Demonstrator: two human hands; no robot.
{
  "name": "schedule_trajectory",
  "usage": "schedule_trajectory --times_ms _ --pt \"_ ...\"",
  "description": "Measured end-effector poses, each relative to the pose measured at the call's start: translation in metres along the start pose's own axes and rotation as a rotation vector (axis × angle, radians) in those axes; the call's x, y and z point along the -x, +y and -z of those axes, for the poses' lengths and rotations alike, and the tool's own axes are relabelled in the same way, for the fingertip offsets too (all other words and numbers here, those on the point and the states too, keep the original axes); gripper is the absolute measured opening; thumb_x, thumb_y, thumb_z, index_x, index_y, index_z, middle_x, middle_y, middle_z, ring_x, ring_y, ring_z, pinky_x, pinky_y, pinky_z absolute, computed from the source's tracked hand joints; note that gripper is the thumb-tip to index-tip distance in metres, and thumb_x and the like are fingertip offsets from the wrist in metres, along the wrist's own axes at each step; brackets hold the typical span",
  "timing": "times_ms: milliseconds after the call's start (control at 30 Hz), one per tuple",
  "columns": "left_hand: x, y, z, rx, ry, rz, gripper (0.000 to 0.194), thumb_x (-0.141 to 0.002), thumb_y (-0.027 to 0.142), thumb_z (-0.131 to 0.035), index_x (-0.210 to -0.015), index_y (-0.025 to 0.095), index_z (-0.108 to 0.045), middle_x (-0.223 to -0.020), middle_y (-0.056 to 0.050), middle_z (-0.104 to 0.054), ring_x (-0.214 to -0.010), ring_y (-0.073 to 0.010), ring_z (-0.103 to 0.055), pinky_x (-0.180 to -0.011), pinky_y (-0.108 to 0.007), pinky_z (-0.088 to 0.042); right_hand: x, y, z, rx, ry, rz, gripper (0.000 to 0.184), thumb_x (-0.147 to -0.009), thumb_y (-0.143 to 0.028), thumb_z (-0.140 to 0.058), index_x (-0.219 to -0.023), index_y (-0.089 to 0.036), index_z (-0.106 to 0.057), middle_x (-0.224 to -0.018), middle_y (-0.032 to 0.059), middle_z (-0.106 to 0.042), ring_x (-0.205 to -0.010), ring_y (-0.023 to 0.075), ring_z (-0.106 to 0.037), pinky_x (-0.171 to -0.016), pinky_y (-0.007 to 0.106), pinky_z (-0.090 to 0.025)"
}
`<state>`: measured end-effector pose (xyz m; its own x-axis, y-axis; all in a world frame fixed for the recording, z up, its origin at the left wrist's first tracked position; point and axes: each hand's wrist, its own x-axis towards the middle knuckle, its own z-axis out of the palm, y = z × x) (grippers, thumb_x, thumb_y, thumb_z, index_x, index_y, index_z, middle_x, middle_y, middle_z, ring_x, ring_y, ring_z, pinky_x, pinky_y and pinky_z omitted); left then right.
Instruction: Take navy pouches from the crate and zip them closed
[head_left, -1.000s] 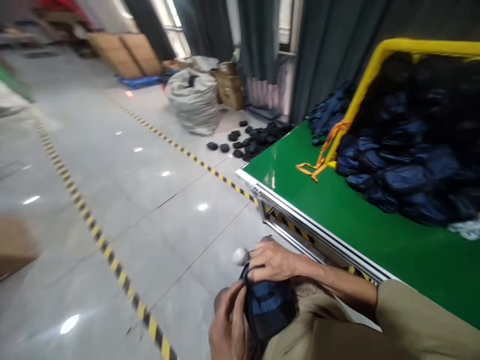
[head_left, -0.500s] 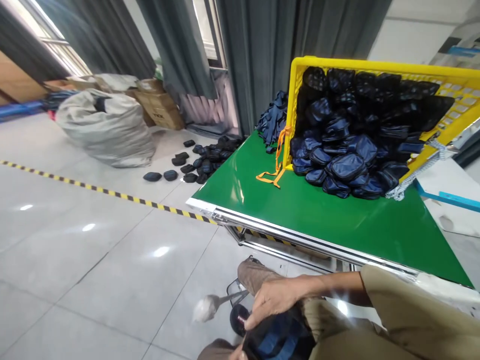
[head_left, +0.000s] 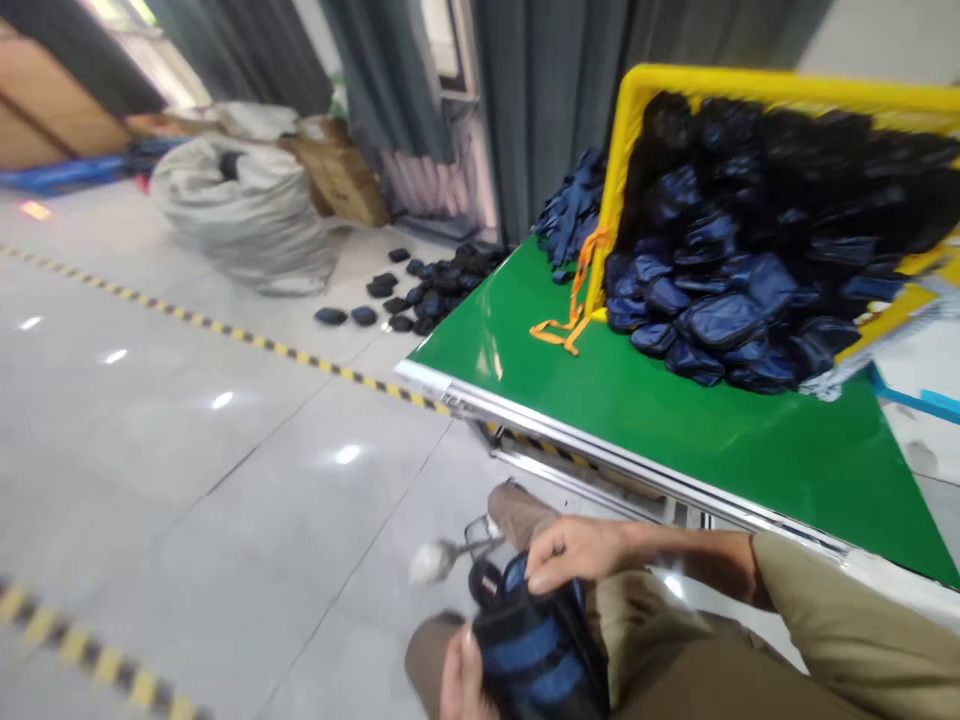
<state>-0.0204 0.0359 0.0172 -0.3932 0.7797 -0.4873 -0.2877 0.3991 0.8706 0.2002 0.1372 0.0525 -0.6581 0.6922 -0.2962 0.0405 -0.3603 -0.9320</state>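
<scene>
A small dark blue pouch (head_left: 534, 648) rests on my lap at the bottom of the view. My right hand (head_left: 589, 550) lies over its top edge, fingers curled on it. My left hand (head_left: 461, 682) grips the pouch's lower left side, mostly cut off by the frame's edge. A metal rod with a pale rounded tip (head_left: 444, 558) sticks out to the left beside the pouch. My sleeves and trousers are khaki.
A green table (head_left: 675, 420) with a metal edge stands ahead on the right. On it a tipped yellow crate (head_left: 626, 130) spills several blue pouches (head_left: 720, 320). More pouches (head_left: 427, 290) lie on the floor near a white sack (head_left: 247, 215) and cardboard boxes (head_left: 341, 175).
The view swung right and then settled lower. My hands have stayed on the pouch, which now sits a little higher in view; my left hand shows again at the bottom edge.
</scene>
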Motion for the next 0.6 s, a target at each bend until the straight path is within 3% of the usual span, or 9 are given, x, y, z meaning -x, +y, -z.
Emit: schedule_trajectory --times_ms 33,100,167,233,333,433,533,600 --pt "0.004 0.001 -0.001 0.050 0.014 0.037 0.060 -0.079 0.074 -0.087 -0.112 0.024 -0.078 -0.099 -0.003 -0.079 -0.088 -0.0245 -0.075 -0.075 -0.034 -0.064 0.002 -0.004 0.001 -0.037 -0.024 -0.001 0.050 -0.084 -0.062 -0.091 -0.097 -0.015 -0.080 -0.088 0.0016 -0.076 -0.083 0.0157 -0.068 -0.077 0.024 -0.054" --pt "0.009 0.003 -0.004 0.093 0.046 -0.021 0.061 -0.079 0.073 -0.088 -0.104 0.019 -0.075 -0.094 -0.002 -0.077 -0.084 -0.0176 -0.070 -0.076 -0.026 -0.059 0.005 -0.011 0.006 -0.098 -0.078 -0.022 0.056 -0.082 -0.061 -0.094 -0.111 -0.016 -0.077 -0.080 -0.0015 -0.073 -0.075 0.0136 -0.065 -0.071 0.024 -0.050" --pt "0.011 0.002 -0.008 0.118 0.071 -0.087 0.060 -0.081 0.074 -0.086 -0.098 0.018 -0.073 -0.087 0.000 -0.073 -0.079 -0.0148 -0.065 -0.073 -0.023 -0.054 0.005 -0.016 0.012 -0.125 -0.081 -0.049 0.064 -0.083 -0.054 -0.096 -0.130 -0.017 -0.071 -0.074 -0.0058 -0.068 -0.069 0.0123 -0.060 -0.069 0.023 -0.047" --pt "0.016 -0.001 -0.012 0.166 0.090 -0.112 0.057 -0.085 0.074 -0.083 -0.097 0.019 -0.071 -0.083 0.001 -0.069 -0.074 -0.0136 -0.061 -0.071 -0.023 -0.052 0.004 -0.017 0.014 -0.061 -0.040 -0.063 0.061 -0.088 -0.051 -0.091 -0.134 -0.019 -0.067 -0.073 -0.0068 -0.064 -0.069 0.0128 -0.058 -0.070 0.024 -0.046" --pt "0.024 -0.006 -0.022 0.235 0.110 -0.125 0.056 -0.088 0.073 -0.082 -0.097 0.019 -0.069 -0.083 0.002 -0.065 -0.073 -0.0129 -0.058 -0.070 -0.023 -0.050 0.003 -0.009 0.014 0.244 0.198 -0.003 0.039 -0.099 -0.055 -0.076 -0.121 -0.022 -0.073 -0.084 -0.0008 -0.067 -0.083 0.0181 -0.061 -0.082 0.031 -0.050" --pt "0.029 -0.010 -0.028 0.250 0.134 -0.153 0.057 -0.085 0.074 -0.083 -0.093 0.020 -0.068 -0.084 0.002 -0.063 -0.075 -0.0127 -0.056 -0.071 -0.022 -0.048 -0.003 0.008 0.016 0.465 0.464 0.042 0.041 -0.101 -0.063 -0.068 -0.112 -0.024 -0.076 -0.107 0.0064 -0.073 -0.106 0.0254 -0.063 -0.095 0.037 -0.050" --pt "0.029 -0.015 -0.024 0.243 0.083 -0.159 0.053 -0.089 0.071 -0.082 -0.092 0.019 -0.070 -0.083 0.002 -0.062 -0.074 -0.0124 -0.055 -0.071 -0.022 -0.048 -0.008 0.025 0.022 0.285 0.346 -0.125 0.059 -0.101 -0.078 -0.059 -0.092 -0.022 -0.071 -0.088 0.0030 -0.068 -0.086 0.0224 -0.061 -0.079 0.034 -0.048" --pt "0.027 -0.020 -0.016 0.207 0.009 -0.128 0.051 -0.091 0.069 -0.081 -0.094 0.019 -0.073 -0.086 0.000 -0.067 -0.079 -0.0140 -0.059 -0.076 -0.022 -0.051 -0.008 0.031 0.023 0.105 0.247 -0.220 0.066 -0.098 -0.084 -0.059 -0.082 -0.021 -0.066 -0.073 -0.0023 -0.057 -0.070 0.0166 -0.050 -0.067 0.030 -0.040"
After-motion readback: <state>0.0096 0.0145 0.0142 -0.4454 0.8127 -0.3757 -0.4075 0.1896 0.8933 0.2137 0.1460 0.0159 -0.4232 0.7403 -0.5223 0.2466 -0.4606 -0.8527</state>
